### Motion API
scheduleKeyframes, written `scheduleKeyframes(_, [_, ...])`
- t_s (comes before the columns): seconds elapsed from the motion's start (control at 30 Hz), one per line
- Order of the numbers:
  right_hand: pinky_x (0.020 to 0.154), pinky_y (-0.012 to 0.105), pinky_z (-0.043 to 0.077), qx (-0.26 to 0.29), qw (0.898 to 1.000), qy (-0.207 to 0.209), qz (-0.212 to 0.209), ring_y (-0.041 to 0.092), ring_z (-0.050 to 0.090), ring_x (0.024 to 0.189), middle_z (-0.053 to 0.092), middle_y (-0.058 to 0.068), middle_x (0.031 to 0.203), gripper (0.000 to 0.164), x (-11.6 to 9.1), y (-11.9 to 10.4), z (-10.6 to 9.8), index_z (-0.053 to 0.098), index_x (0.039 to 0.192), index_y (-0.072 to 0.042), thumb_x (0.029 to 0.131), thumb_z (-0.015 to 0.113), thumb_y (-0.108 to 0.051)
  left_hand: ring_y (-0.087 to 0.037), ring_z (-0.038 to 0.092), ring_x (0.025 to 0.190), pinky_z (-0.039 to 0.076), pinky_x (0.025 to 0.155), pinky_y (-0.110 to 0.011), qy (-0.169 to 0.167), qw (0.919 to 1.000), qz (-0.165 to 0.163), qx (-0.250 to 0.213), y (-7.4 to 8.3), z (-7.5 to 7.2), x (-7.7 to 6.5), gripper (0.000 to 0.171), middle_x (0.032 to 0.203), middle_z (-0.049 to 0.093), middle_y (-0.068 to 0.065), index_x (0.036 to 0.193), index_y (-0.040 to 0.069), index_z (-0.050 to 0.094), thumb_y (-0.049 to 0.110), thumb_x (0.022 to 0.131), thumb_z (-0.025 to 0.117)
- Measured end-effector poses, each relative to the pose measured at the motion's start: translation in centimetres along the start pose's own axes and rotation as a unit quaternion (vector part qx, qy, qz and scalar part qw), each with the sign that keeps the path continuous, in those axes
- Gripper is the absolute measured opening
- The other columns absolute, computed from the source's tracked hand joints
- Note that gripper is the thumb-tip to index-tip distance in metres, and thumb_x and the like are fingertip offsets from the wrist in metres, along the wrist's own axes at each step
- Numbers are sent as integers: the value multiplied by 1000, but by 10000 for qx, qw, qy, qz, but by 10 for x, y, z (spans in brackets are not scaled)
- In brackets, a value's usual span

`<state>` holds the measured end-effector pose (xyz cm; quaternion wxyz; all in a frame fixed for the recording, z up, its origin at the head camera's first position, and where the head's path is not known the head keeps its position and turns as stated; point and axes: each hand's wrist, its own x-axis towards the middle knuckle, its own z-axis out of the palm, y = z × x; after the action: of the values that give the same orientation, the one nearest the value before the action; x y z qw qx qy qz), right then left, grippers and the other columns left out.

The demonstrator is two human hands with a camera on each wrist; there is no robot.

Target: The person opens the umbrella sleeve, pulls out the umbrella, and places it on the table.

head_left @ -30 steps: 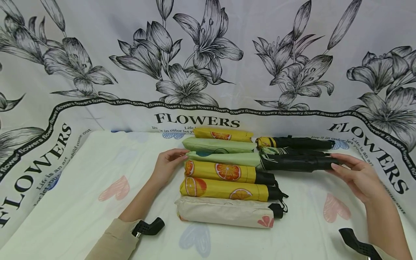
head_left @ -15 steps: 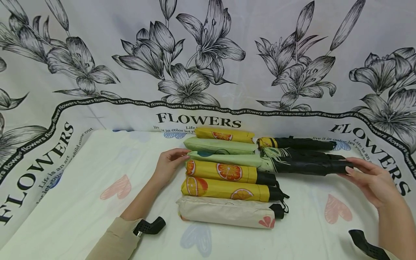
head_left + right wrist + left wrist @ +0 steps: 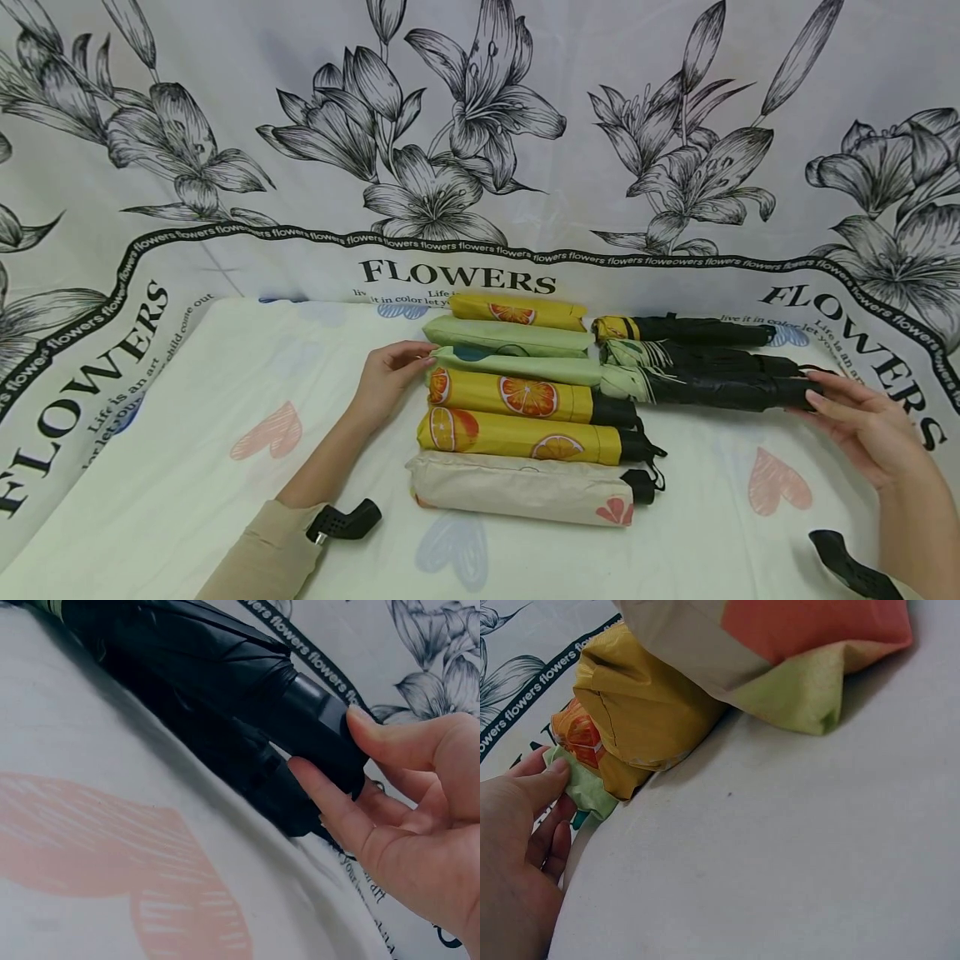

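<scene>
Closest to you, a black camera mount (image 3: 345, 522) sits at your left wrist by a beige cuff (image 3: 262, 550), and another black mount (image 3: 851, 562) at your right. Between them the white tablecloth (image 3: 570, 571) runs from the lower edge of view up to the row; it also spreads wide past the row's left ends, while printed hearts, two pink and one blue, mark its near half.

First in the row lies one cream umbrella (image 3: 517, 493), its crinkled fabric cover printed with pinkish petals, a stubby black handle at the right. Behind come two yellow umbrellas (image 3: 506, 435), smooth cylinders with orange-slice prints and black handles.

Next is the front green cover (image 3: 540, 369), limp and thin; your left hand (image 3: 390, 379) pinches its left end, finger and thumb close together. In line to its right is the front black umbrella (image 3: 720, 390), loosely folded, leafy green at its left end; your right hand (image 3: 862, 421) grips its handle between thumb and fingers. You cannot tell whether its tip sits inside the cover.

Beyond lie one more green cover (image 3: 517, 335) and one more black umbrella (image 3: 720, 358), then one flat yellow cover (image 3: 555, 312) and one black-and-yellow umbrella (image 3: 690, 331), close before the flower-printed backdrop (image 3: 570, 200).
</scene>
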<state>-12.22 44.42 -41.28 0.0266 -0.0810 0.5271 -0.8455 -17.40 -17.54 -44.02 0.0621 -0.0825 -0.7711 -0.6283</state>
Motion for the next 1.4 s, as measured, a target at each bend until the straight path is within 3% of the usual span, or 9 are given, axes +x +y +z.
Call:
scheduleKeyframes(0.2, [82, 31, 63, -279, 9990, 317, 117, 17, 77, 99, 65, -7, 121, 44, 0, 5, -4, 75, 125, -3, 102, 46, 21, -2, 65, 88, 52, 78, -16, -13, 10000, 22, -15, -1, 0, 0, 20, 109, 74, -27, 116, -8, 75, -2, 97, 73])
scheduleKeyframes(0.47, [81, 24, 62, -653, 9926, 998, 247, 1, 72, 100, 60, -15, 119, 41, 1, 13, -3, 78, 122, -8, 102, 53, 16, -1, 66, 88, 52, 78, -16, -29, 9999, 107, -70, -1, 1, 0, 20, 108, 73, -28, 116, -8, 75, -3, 96, 73])
scheduleKeyframes(0.6, [80, 19, 60, -779, 9869, 1332, 460, 0, 72, 95, 68, -18, 111, 36, 1, 14, 1, 82, 115, -13, 101, 60, 12, -1, 66, 89, 52, 79, -15, -32, 10000, 63, -45, -1, 1, 0, 21, 109, 74, -27, 116, -8, 75, -3, 96, 73])
scheduleKeyframes(0.77, [78, 17, 59, -739, 9882, 1225, 556, 1, 73, 94, 77, -12, 105, 38, 2, 15, 1, 83, 110, -15, 102, 58, 13, -1, 66, 90, 52, 81, -15, -43, 10000, 6, 6, -1, 0, 0, 21, 110, 74, -26, 117, -7, 75, -2, 97, 73])
scheduleKeyframes(1.0, [79, 10, 55, -1251, 9783, 1469, 757, -8, 68, 95, 74, -21, 105, 38, 2, 21, 2, 83, 108, -22, 101, 62, 9, -1, 66, 90, 52, 81, -15, -66, 10000, 27, -9, 1, -1, -1, 21, 109, 74, -27, 117, -8, 75, -3, 97, 73])
scheduleKeyframes(1.4, [80, 9, 54, -1481, 9787, 1256, 674, -9, 68, 99, 74, -21, 109, 36, 4, 22, -1, 82, 112, -22, 101, 63, 7, -1, 66, 90, 52, 82, -15, -17, 10000, -3, 49, 0, -2, -1, 21, 109, 73, -27, 117, -8, 75, -3, 96, 73])
